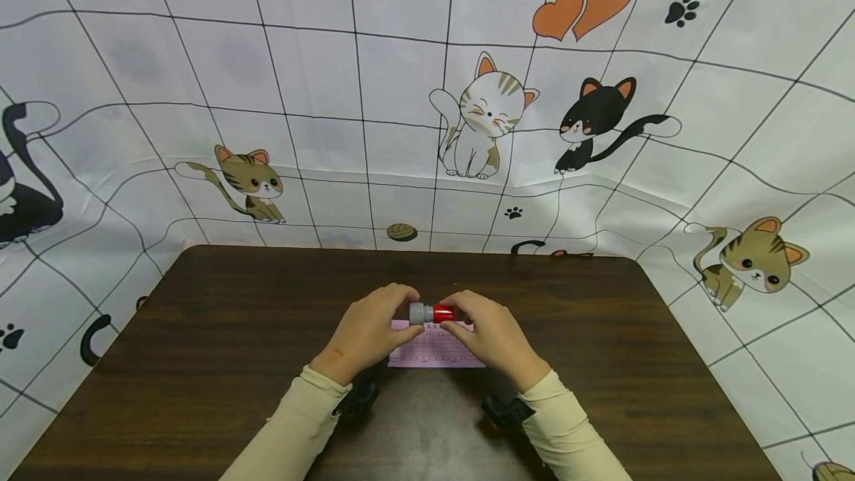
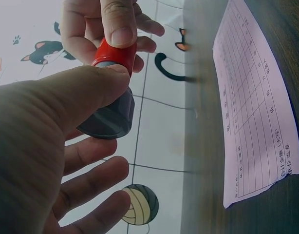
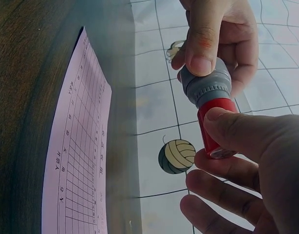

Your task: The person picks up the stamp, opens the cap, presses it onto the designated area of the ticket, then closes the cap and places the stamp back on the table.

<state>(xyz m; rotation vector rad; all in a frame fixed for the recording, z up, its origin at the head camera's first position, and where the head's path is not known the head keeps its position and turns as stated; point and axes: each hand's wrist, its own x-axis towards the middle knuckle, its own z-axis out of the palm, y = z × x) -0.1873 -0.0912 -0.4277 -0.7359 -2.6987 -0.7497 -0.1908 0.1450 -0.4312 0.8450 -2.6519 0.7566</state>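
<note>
A small round stamp [image 1: 427, 313], grey at its wide ribbed end and red at its narrower end, is held level between both hands above the table. My left hand [image 1: 367, 329] pinches the grey end [image 3: 208, 83] between thumb and fingers. On the other side, my right hand [image 1: 497, 332] grips the red part [image 3: 218, 131] with thumb and forefinger. The other right fingers spread loosely in the right wrist view. Below the hands lies a pink printed form [image 1: 437, 351] with a ruled grid, its upper part overlapped by the stamp in the head view.
The dark wooden table [image 1: 267, 295] extends to both sides of the form. Behind it hangs a white sheet [image 1: 320, 65] with black grid lines and printed cats. Dark wrist straps [image 1: 508, 410] sit at both sleeves.
</note>
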